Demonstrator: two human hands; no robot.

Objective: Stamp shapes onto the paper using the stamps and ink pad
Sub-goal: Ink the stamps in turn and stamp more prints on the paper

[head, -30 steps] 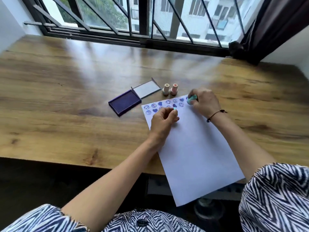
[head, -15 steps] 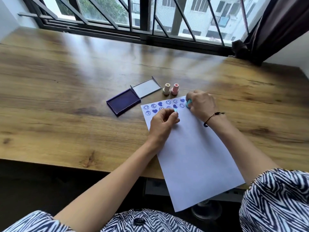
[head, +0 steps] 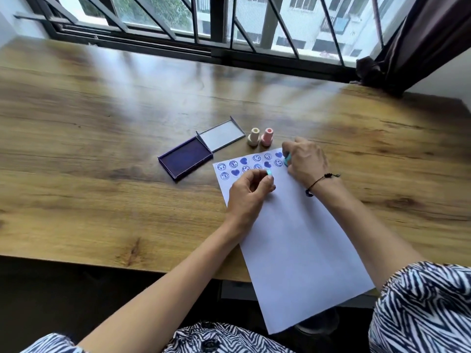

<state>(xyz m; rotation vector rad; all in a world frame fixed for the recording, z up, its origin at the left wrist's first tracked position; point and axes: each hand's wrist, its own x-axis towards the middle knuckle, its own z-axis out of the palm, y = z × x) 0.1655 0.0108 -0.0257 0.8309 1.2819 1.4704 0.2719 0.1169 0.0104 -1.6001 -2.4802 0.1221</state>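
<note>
A white sheet of paper [head: 300,240] lies on the wooden table [head: 102,154], its near corner hanging over the edge. Two rows of blue smiley and heart prints [head: 254,163] run along its far end. My left hand [head: 248,193] holds a small teal stamp [head: 269,172] against the paper below the second row. My right hand [head: 304,159] grips another teal stamp [head: 288,159] at the right end of the rows. The open purple ink pad [head: 185,157] sits left of the paper, its lid [head: 221,135] folded back.
A cream stamp [head: 253,136] and a pink stamp [head: 267,136] stand upright just beyond the paper. A barred window [head: 229,26] runs along the table's far edge, with a dark curtain [head: 420,42] at the right.
My right hand has shifted slightly down and left along the paper's far edge with its stamp. My left hand has stayed pressed on the paper. The camera has tilted a little.
</note>
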